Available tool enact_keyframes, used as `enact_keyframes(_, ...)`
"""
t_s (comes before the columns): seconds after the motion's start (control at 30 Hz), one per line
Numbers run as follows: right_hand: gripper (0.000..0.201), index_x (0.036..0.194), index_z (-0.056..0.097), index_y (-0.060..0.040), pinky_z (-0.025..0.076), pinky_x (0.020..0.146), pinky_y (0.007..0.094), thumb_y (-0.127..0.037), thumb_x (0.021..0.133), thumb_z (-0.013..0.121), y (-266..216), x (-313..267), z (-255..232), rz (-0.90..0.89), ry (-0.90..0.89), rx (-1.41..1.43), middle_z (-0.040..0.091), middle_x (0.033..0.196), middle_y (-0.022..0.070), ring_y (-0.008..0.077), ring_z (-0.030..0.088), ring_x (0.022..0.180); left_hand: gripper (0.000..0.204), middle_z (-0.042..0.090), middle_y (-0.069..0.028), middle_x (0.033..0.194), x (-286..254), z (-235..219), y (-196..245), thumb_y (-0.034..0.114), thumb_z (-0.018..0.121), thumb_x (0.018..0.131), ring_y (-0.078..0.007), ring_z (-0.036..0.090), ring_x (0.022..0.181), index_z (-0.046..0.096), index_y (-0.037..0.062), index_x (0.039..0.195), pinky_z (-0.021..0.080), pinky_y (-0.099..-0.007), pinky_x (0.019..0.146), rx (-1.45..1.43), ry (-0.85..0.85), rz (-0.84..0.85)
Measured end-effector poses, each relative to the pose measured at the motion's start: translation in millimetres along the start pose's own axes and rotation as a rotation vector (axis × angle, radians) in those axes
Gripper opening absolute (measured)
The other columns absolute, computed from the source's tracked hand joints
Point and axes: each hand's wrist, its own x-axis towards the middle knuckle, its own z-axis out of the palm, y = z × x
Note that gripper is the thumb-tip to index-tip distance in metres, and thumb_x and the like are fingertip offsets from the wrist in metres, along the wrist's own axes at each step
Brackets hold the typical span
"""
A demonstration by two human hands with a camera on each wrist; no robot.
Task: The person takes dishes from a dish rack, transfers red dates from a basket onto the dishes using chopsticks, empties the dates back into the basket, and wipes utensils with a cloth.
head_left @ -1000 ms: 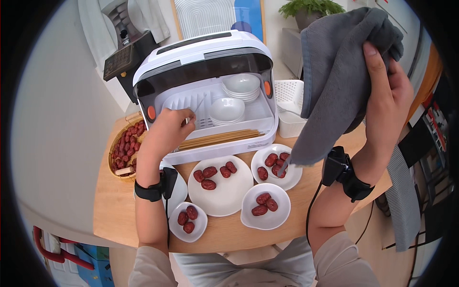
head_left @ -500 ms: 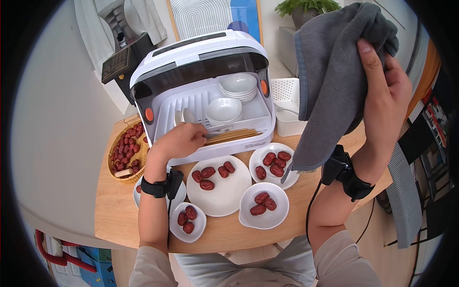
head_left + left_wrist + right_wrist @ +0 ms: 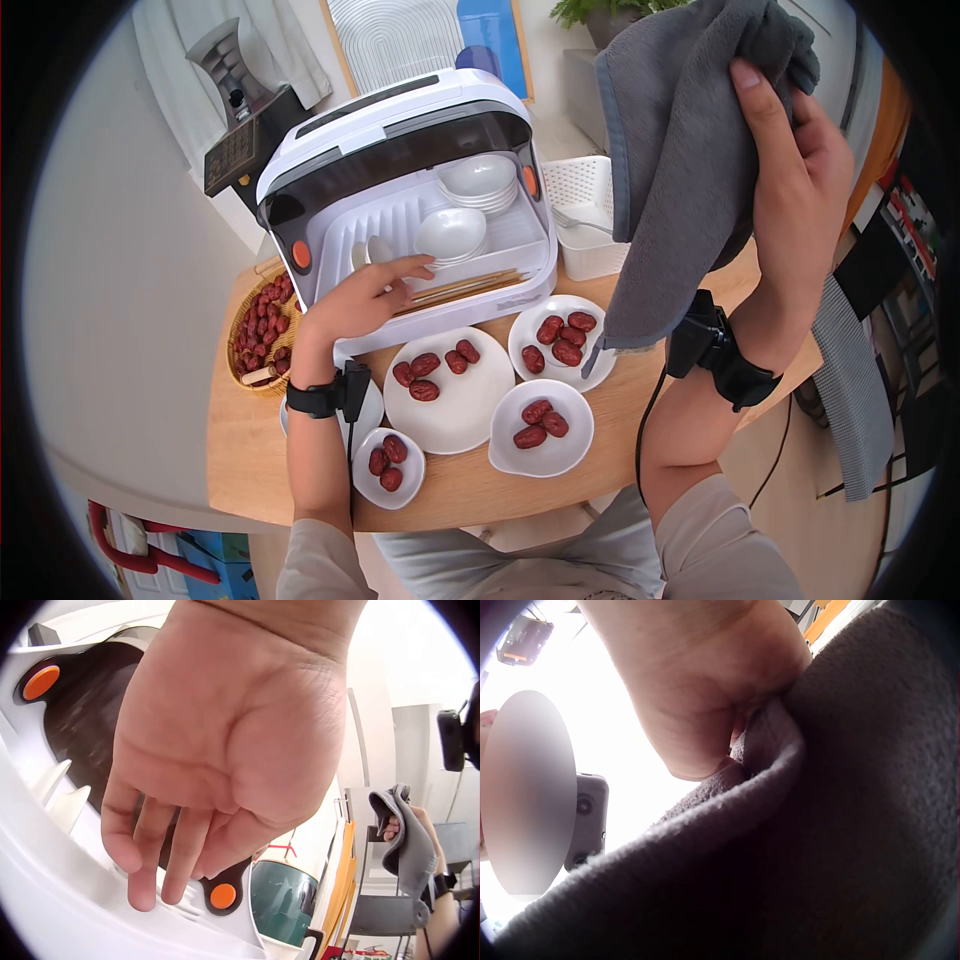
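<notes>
The left hand is over the front edge of the white dish box, fingers loosely extended above the wooden chopsticks. Nothing shows in the left hand in the left wrist view. Behind it, white bowls and two small white dishes stand in the box. At the upper right, the right hand grips a hanging grey cloth between thumb and fingers. In the right wrist view, folds of cloth partly hide the right hand's fingers.
White plates and bowls with red dates stand before the box. A wicker basket of dates is at the left. Right of the box, a perforated white basket holds a fork.
The left hand went from the rack slots to the chopsticks, and its fingers have spread. Two small dishes came into view behind it. The right hand still holds the cloth, and the head view has shifted.
</notes>
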Motion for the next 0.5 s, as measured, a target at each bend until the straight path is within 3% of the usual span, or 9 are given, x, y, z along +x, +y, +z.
enact_keyframes(0.17,0.030,0.104,0.070,0.0029,0.048,0.067,0.0196,-0.024,0.091,0.069,17.8,13.6,-20.6,-0.042,0.139,0.032,0.069,0.085,0.0045,0.0074,0.063,0.075,0.037,0.068,-0.0129,0.110,-14.8,-12.0,39.9,0.004,0.054,0.090,-0.0220,0.066,0.088,0.056,0.0022,0.127,0.050,-0.0324,0.082,-0.041,0.112,-0.002)
enact_keyframes(0.23,0.027,0.105,0.068,0.0060,0.051,0.071,0.0242,-0.016,0.089,0.069,18.5,22.8,-27.0,-0.055,0.480,0.398,0.069,0.093,0.0089,0.0127,0.066,0.083,0.030,0.068,-0.0139,0.106,-7.9,-6.9,64.1,0.005,0.057,0.089,-0.0212,0.067,0.083,0.061,0.0006,0.119,0.050,-0.0314,0.079,0.174,0.090,0.059)
enact_keyframes(0.27,0.026,0.105,0.067,0.0082,0.054,0.075,0.0284,-0.013,0.091,0.065,22.1,25.6,-33.9,-0.067,0.587,0.442,0.068,0.100,0.0127,0.0182,0.067,0.088,0.029,0.067,-0.0142,0.102,1.6,-1.4,80.9,0.000,0.056,0.086,-0.0237,0.065,0.086,0.060,-0.0016,0.115,0.050,-0.0322,0.077,0.182,0.050,0.037)
enact_keyframes(0.3,0.028,0.104,0.066,0.0080,0.055,0.077,0.0296,-0.017,0.093,0.061,25.8,26.7,-42.9,-0.074,0.591,0.550,0.067,0.103,0.0144,0.0208,0.068,0.092,0.029,0.067,-0.0142,0.102,15.3,6.1,88.7,0.000,0.056,0.086,-0.0237,0.065,0.086,0.060,-0.0016,0.115,0.050,-0.0322,0.077,0.183,0.046,0.032)
enact_keyframes(0.37,0.032,0.103,0.066,0.0086,0.054,0.077,0.0294,-0.022,0.096,0.058,28.5,22.8,-54.5,0.045,0.579,0.638,0.067,0.102,0.0145,0.0201,0.067,0.089,0.028,0.066,-0.0180,0.099,48.9,21.4,98.4,-0.001,0.056,0.084,-0.0328,0.064,0.089,0.060,-0.0029,0.112,0.051,-0.0378,0.078,0.396,0.062,0.351)
enact_keyframes(0.43,0.034,0.103,0.066,0.0076,0.053,0.075,0.0276,-0.024,0.095,0.059,44.5,23.9,-70.1,0.015,0.519,0.540,0.066,0.100,0.0127,0.0181,0.065,0.085,0.029,0.064,-0.0218,0.097,95.7,42.8,99.9,-0.004,0.054,0.081,-0.0394,0.062,0.092,0.060,-0.0042,0.109,0.050,-0.0441,0.080,0.385,0.067,0.511)
enact_keyframes(0.5,0.035,0.104,0.066,0.0065,0.051,0.072,0.0258,-0.027,0.095,0.060,61.4,20.2,-77.8,-0.017,0.458,0.435,0.066,0.098,0.0109,0.0160,0.064,0.081,0.028,0.063,-0.0233,0.100,146.8,64.3,98.4,-0.004,0.052,0.082,-0.0389,0.061,0.096,0.062,-0.0037,0.108,0.049,-0.0451,0.084,0.434,0.075,0.588)
